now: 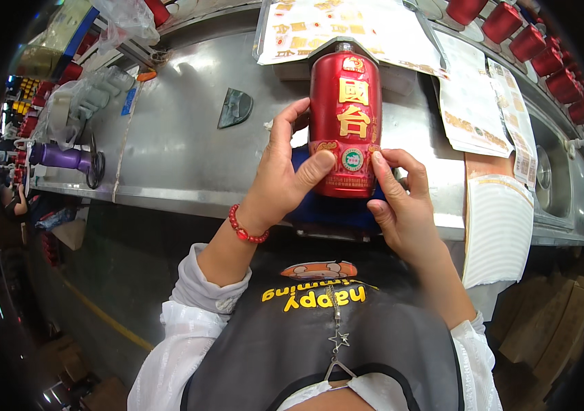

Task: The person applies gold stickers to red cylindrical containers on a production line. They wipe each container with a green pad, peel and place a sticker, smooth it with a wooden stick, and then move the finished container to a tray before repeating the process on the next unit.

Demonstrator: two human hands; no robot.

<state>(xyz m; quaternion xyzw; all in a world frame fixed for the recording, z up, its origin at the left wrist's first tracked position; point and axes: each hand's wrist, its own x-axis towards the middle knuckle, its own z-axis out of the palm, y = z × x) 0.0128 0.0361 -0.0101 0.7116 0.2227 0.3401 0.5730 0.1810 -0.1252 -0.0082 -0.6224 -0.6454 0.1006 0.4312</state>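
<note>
Red glossy bottle [344, 123], pinched between left hand [285, 179] and right hand [401, 205], might slip onto the table [182, 151] if the thumbs press unevenly.

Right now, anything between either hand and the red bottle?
Nothing visible. Both hands are already on the red bottle: the left hand wraps its left side with the thumb on the lower label, and the right hand touches the lower right edge.

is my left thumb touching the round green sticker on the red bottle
Touching. In the head view the left hand wraps the red bottle, and its thumb tip overlaps the green sticker's left edge.
</note>
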